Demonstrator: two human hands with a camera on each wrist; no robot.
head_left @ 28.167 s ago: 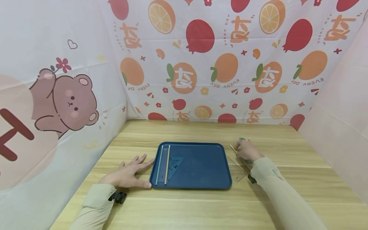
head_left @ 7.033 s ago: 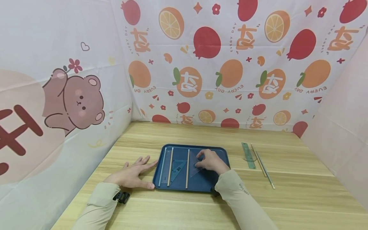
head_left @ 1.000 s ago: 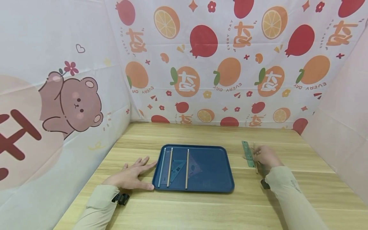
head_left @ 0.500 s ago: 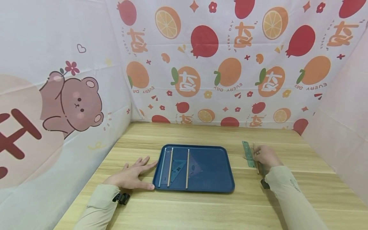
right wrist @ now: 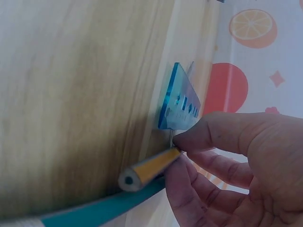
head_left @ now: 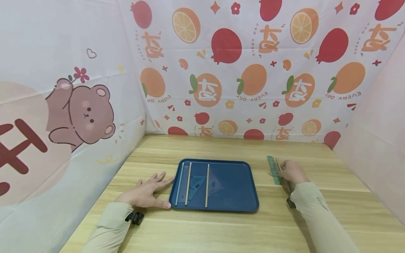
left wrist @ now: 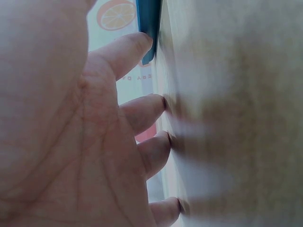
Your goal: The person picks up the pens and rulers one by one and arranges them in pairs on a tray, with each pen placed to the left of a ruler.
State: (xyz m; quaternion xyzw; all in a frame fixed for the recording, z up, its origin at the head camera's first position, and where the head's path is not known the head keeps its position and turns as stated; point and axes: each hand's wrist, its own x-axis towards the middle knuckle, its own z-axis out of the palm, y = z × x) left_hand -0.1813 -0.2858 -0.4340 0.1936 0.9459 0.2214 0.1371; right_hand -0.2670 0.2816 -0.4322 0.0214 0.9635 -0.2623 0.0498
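My left hand (head_left: 143,193) is spread on the table, fingertips down. Its thumb and index finger rest at the left edge of a blue tray (head_left: 237,186). My right hand (head_left: 293,172), right of the tray, pinches a yellow pencil (right wrist: 154,168) between thumb and fingers; the pencil's unsharpened end points toward the right wrist camera. Below it lies a teal pencil (right wrist: 104,208), partly hidden by the hand in the head view. Just left of that hand is a green ruler (head_left: 272,168), overlapping a clear curved piece.
On the tray's left half lie a light blue pencil (head_left: 179,184), a clear ruler (head_left: 183,191), two wood-coloured pencils, one of them nearer the middle (head_left: 207,186), a blue set square (head_left: 197,187) and a clear set square (head_left: 216,183). Patterned cloth walls (head_left: 227,105) enclose the table.
Earlier, a wood-coloured pencil and the clear set square came onto the tray; the right hand then returned to the right. In the last second the yellow pencil's far end has swung left toward the ruler.
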